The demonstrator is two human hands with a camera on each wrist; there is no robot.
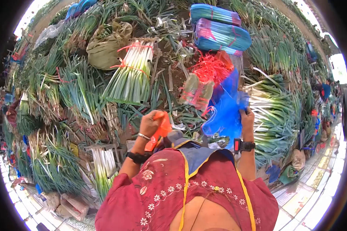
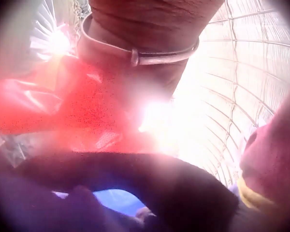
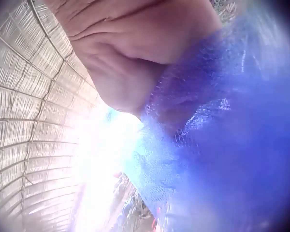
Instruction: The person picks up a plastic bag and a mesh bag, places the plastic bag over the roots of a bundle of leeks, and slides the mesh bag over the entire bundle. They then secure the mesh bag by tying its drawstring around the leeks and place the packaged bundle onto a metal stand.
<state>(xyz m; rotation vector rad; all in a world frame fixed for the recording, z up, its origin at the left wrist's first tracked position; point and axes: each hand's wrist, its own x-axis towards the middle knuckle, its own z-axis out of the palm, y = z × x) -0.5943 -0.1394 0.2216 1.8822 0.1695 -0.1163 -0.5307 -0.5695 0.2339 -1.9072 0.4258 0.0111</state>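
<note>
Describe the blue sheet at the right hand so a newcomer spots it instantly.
In the head view, find the big white-stalked green onion pile at right. Along its left edge, the right hand grips the blue mesh sheet. It is loose and see-through, unlike the blue-wrapped bundles above, which are packed with stalks.

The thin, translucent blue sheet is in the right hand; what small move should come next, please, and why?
Probably shake the blue sheet open with the right hand, which grips it: it looks bunched, and the left hand holds a red-orange plastic piece.
</note>
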